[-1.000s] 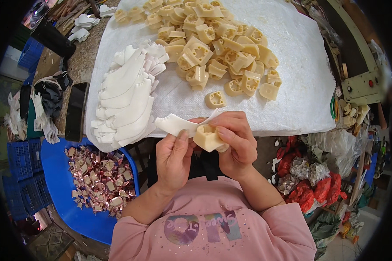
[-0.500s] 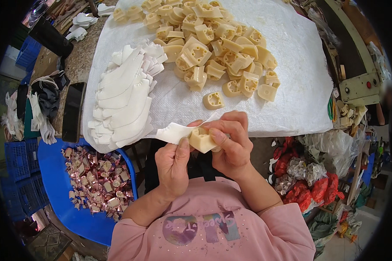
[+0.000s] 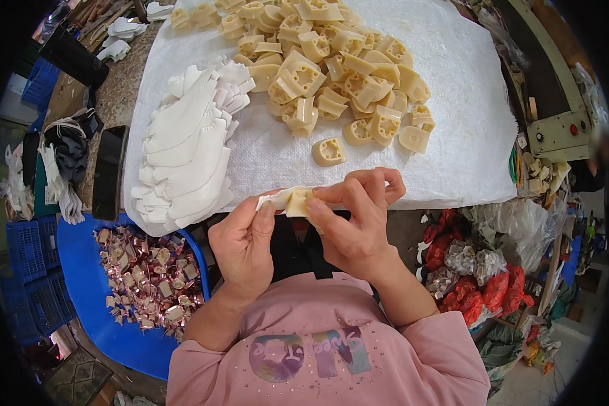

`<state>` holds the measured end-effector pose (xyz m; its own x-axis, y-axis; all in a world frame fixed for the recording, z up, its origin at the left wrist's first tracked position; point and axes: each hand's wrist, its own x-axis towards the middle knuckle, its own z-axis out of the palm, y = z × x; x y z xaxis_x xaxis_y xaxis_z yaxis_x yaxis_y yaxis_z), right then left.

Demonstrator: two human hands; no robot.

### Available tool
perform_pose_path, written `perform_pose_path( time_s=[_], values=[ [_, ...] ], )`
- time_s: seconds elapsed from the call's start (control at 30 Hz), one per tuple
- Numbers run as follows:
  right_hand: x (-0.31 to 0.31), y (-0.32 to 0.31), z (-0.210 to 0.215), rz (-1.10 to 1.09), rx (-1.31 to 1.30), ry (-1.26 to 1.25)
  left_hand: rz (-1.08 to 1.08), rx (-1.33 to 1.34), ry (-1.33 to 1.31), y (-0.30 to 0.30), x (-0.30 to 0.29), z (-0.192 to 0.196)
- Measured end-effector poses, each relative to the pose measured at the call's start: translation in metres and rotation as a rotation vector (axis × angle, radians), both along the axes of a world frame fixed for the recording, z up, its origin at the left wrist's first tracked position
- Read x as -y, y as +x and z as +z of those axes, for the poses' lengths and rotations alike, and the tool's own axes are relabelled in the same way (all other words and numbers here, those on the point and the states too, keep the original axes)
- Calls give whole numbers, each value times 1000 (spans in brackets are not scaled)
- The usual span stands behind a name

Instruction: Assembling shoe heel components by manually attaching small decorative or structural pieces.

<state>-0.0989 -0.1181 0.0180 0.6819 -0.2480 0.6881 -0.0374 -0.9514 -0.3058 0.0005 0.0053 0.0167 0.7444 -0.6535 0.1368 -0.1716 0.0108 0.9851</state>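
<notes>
Hands meet just off the near edge of the bench, above the person's lap. The left hand [image 3: 242, 245] pinches the left end of a thin white strip [image 3: 272, 199] between thumb and fingers. The right hand [image 3: 354, 220] curls closed around a small cream plastic piece [image 3: 298, 201], thumb and forefinger pressed on it, and the strip seems to wrap against that piece, though the fingers hide the join.

On the bench lies a white woven cloth [image 3: 467, 128]. A heap of cream plastic pieces [image 3: 331, 68] covers its far middle, and one loose cream piece [image 3: 329, 151] sits apart, nearer the hands. A stack of white curved parts [image 3: 193, 145] runs along the cloth's left edge, overhanging its near left corner. Left of the cloth, a dark phone [image 3: 108, 172] lies flat on the bench's bare surface.

Below the bench's near left corner stands a blue tub [image 3: 88, 271] holding shiny copper-coloured pieces [image 3: 145, 274]. Red and clear bags [image 3: 474, 271] crowd the floor to the right.
</notes>
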Motion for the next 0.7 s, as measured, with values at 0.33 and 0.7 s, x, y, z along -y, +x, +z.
perform_pose_path(
  time_s=[0.33,0.7],
  values=[
    [-2,-1,5,15,-286,69,-70,381,122,-4,2,-11],
    [16,-3,-14,239,-84,365,-159,128,-64,3,-4,-31]
  ],
)
